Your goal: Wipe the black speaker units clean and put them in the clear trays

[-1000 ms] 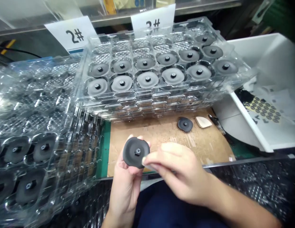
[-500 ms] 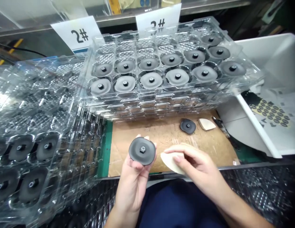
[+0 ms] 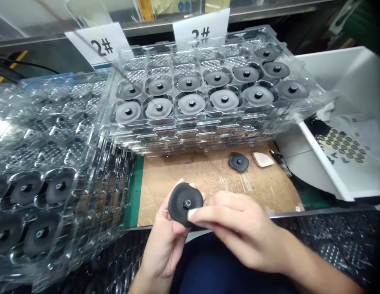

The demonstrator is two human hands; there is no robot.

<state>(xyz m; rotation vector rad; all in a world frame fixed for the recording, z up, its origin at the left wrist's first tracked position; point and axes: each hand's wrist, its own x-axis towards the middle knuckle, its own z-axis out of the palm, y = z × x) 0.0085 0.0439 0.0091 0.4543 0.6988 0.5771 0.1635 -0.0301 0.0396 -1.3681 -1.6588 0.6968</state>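
My left hand (image 3: 170,234) grips a black rounded disc (image 3: 179,200) by its rim, its face with the small central stud turned up and tilted towards me. Over the disc's lower right side is my right hand (image 3: 239,228), fingers pinched together. A cream-coloured wedge-shaped pad (image 3: 192,214) is in that pinch; only its pale tip shows, at the disc's face beside the stud, and the fingers cover the rest. On the cardboard beyond my hands lie a second black disc (image 3: 239,162) and another cream wedge pad (image 3: 262,159).
Stacked clear plastic trays (image 3: 177,122) of black discs stand behind the cardboard (image 3: 162,175). More such trays (image 3: 64,220) rise on the left. At right are a white bin (image 3: 326,163) with a sheet of oval stickers (image 3: 346,145) and a dark slim tool (image 3: 280,161).
My right hand has moved left with the cream pad, from beside the disc onto its face. The disc has tipped and turned slightly in my left hand.
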